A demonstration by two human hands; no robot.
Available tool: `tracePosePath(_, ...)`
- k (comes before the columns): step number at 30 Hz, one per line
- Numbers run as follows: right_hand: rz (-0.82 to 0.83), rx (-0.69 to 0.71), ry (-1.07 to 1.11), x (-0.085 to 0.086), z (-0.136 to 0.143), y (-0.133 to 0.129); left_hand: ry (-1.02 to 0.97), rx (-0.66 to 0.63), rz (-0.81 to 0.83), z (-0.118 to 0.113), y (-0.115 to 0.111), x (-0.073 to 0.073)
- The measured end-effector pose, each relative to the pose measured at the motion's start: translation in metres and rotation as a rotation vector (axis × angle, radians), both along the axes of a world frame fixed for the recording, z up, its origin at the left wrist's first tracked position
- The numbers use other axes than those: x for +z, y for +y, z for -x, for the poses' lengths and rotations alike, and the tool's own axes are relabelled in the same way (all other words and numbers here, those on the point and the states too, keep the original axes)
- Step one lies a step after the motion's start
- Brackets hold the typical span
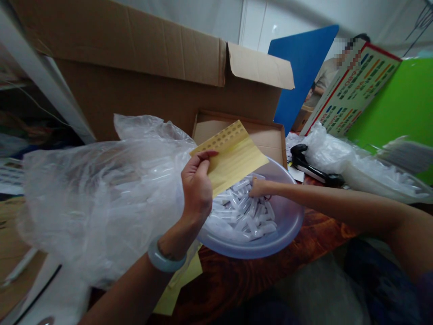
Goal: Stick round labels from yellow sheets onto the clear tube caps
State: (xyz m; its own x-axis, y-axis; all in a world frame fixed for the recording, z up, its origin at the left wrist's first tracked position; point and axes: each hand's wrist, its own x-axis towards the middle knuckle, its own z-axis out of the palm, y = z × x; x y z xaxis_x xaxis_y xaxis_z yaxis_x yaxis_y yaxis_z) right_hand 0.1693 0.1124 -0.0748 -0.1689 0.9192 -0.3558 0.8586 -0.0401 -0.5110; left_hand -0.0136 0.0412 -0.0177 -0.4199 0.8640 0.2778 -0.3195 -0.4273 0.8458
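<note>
My left hand (198, 183) is closed on a yellow sheet (237, 158), thumb on top, with rows of small round dots along its upper edge. It holds the sheet tilted over the left part of a pale blue-violet plastic basin (294, 221). Inside the basin lies a heap of small clear-and-white plastic pieces (241, 210), too blurred to name more exactly. My right hand (259, 187) reaches down into this heap from the right. Its fingers are bunched together and partly hidden, so what they grip cannot be made out.
A large clear plastic bag (101, 198) spreads left of the basin. Behind stand a big cardboard box (162, 99) and a shallow carton (274, 142). A black handheld device (314, 169) and more bagged pieces (372, 169) lie right. Yellow paper (176, 289) rests in front. A person (326, 74) sits beyond the panels.
</note>
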Motion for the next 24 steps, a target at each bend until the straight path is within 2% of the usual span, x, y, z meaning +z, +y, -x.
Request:
tracePosePath(4,0.037,-0.072,-0.077,-0.002,0.000,0.006,-0.005,-0.011,0.005,0.000,0.000,0.001)
tracePosePath(9,0.069,-0.083,0.052,-0.002,0.002,0.015,-0.029,-0.026,0.013,0.000,-0.001,0.001)
tracePosePath(11,0.088,-0.052,0.155,0.005,0.002,0.016,-0.053,-0.049,0.022,0.000,-0.002,0.003)
tracePosePath(15,0.121,0.077,0.359,0.030,0.000,0.006,-0.113,-0.124,0.057,-0.001,-0.005,0.007)
tracePosePath(18,0.119,0.147,0.429,0.043,-0.002,-0.008,-0.130,-0.094,0.087,-0.002,-0.007,0.011)
tracePosePath(21,0.109,0.120,0.345,0.045,-0.003,-0.012,-0.120,-0.036,0.089,-0.002,-0.007,0.012)
tracePosePath(24,0.104,0.023,0.104,0.042,-0.001,0.000,-0.107,-0.035,0.084,-0.002,-0.007,0.012)
